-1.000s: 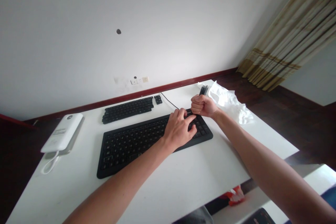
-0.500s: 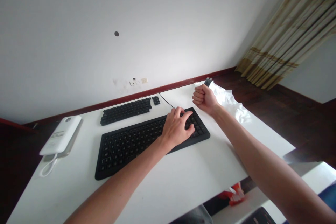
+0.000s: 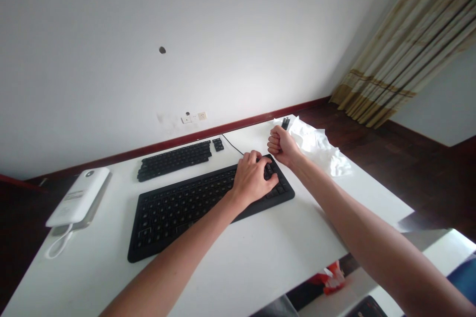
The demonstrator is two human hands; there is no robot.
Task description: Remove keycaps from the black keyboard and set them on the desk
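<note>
A black keyboard (image 3: 186, 205) lies on the white table (image 3: 260, 257). My left hand (image 3: 255, 178) rests palm down on the keyboard's right end, fingers spread over the keys. My right hand (image 3: 280, 144) is a closed fist just beyond the keyboard's far right corner, gripping a small black tool (image 3: 285, 123) whose top sticks up out of the fist. The tool's lower end is hidden by my fingers.
A strip of loose black keycaps (image 3: 174, 159) and a small key cluster (image 3: 217, 144) lie behind the keyboard. A thin black cable (image 3: 232, 143) runs back from it. Crumpled white cloth (image 3: 316, 146) sits at the right, a white power bank (image 3: 78, 197) with cord at the left.
My right fist with the tool lifted away from the keyboard's corner, then came back down close to it. My left hand stayed on the keys. The view shifted slightly.
</note>
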